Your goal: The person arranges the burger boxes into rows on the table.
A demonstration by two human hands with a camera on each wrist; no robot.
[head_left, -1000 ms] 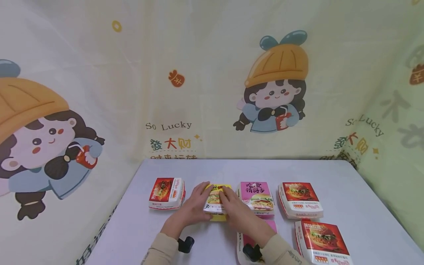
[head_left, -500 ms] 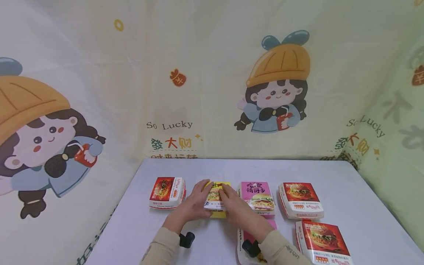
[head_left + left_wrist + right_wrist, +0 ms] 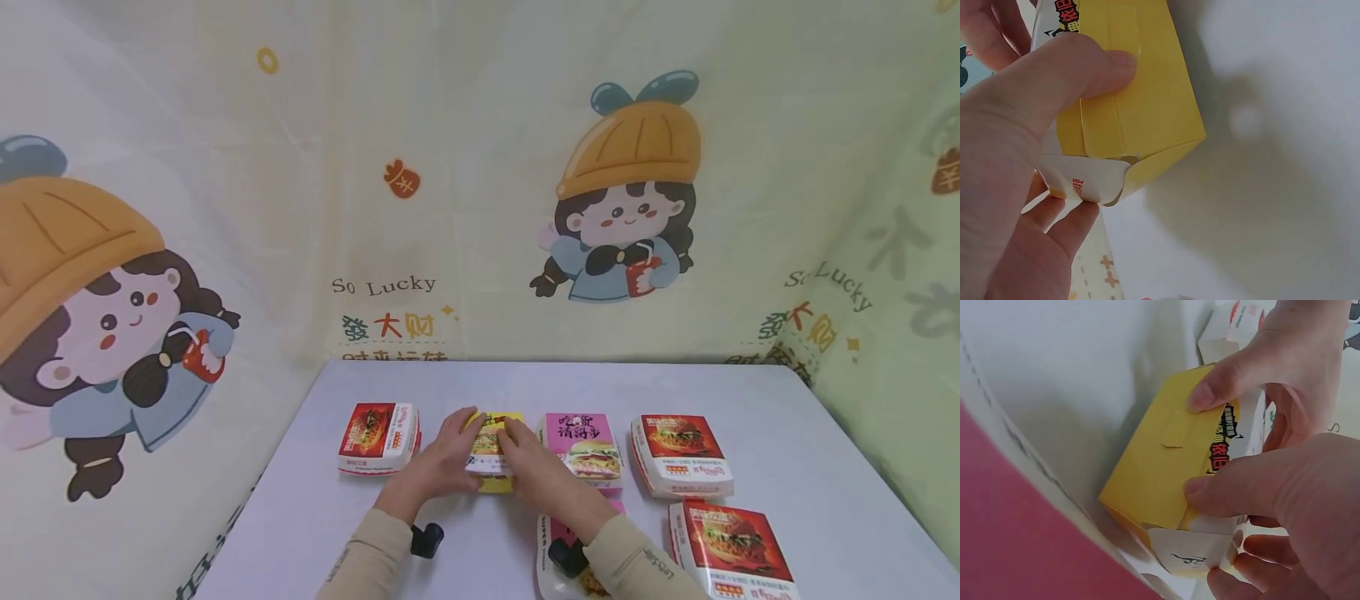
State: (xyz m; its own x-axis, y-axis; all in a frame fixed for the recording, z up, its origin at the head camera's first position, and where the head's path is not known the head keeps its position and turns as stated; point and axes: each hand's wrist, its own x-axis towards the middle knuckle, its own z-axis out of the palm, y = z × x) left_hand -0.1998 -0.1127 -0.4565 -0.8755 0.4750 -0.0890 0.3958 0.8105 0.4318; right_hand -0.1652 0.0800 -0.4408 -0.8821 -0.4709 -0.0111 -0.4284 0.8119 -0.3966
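Note:
A yellow burger box [image 3: 495,484] with a printed burger on its top sits between both hands in the middle of the table. The left hand [image 3: 441,467] grips its left side, thumb on the yellow front face and fingers around the side, as the left wrist view shows. From the right, the right hand [image 3: 542,471] holds it too; its thumb presses the front of the yellow box [image 3: 1147,462] near the left hand's thumb. Fingers hide much of the lid's edges. Just right of it lies a pink burger box [image 3: 579,446].
One red-and-white burger box [image 3: 375,437] lies at the left, and two more, a back one [image 3: 678,454] and a nearer one [image 3: 731,546], at the right. Another pink box [image 3: 555,567] is partly hidden beneath the right forearm. A printed cloth [image 3: 480,208] hangs behind the table [image 3: 465,379].
Both hands and the yellow box have shifted slightly away from the person since the first frame, with the grip kept. The other boxes stay in place.

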